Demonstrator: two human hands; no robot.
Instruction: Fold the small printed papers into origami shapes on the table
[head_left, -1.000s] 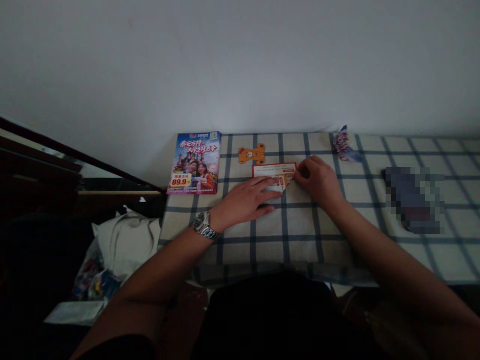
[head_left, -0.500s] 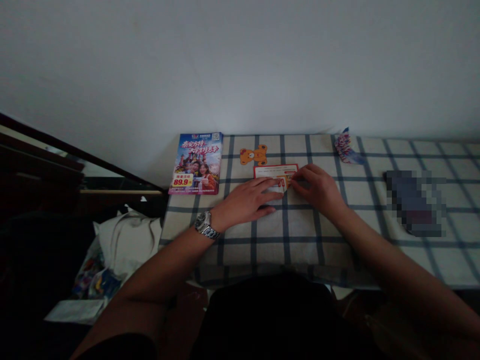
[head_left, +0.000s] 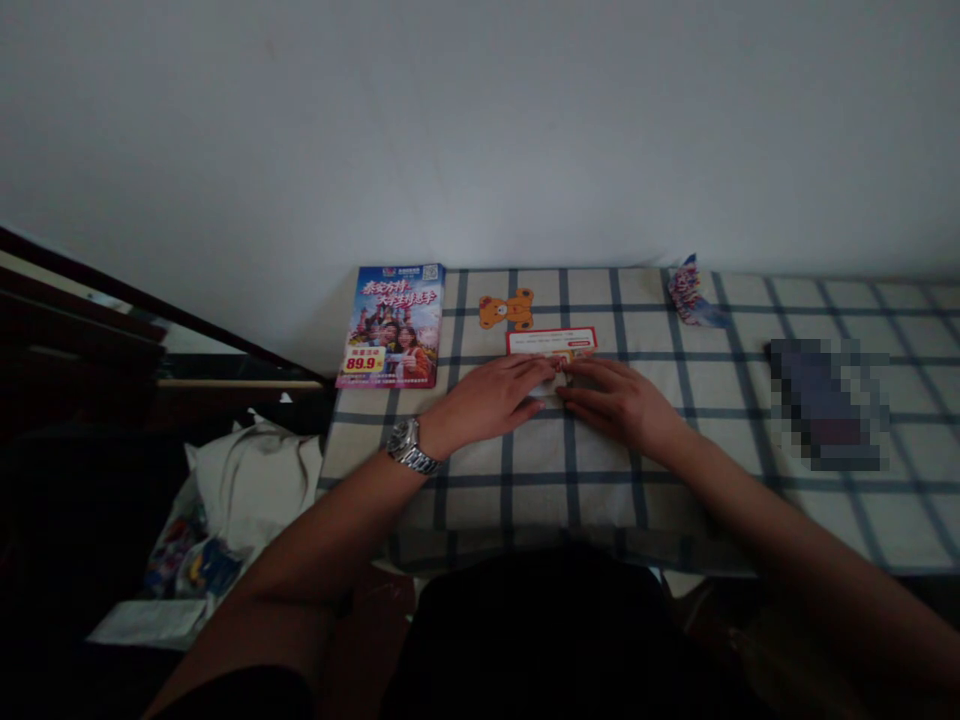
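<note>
A small white card with a red border [head_left: 551,340] lies on the plaid tablecloth in front of me, its near part covered by my fingers. My left hand [head_left: 499,398] rests on its left side with the fingers stretched out, a metal watch [head_left: 411,446] at the wrist. From the other side my right hand [head_left: 619,400] lays its extended fingers on the card's near right part, fingertips close to those of the left. Between them a bit of orange and red print shows. Just beyond the card is a flat orange bear figure [head_left: 506,309].
A stack of colourful flyers [head_left: 391,330] lies at the table's left end. Near the wall sits a crumpled wrapper [head_left: 691,293]. A pixelated dark object [head_left: 825,405] is at right. Below the left end is a white bag [head_left: 255,480]; the wall [head_left: 480,130] rises behind.
My right hand has moved slightly left and toward me, going from a pinch at the card's right edge to flatter, extended fingers. The left hand stays nearly in place.
</note>
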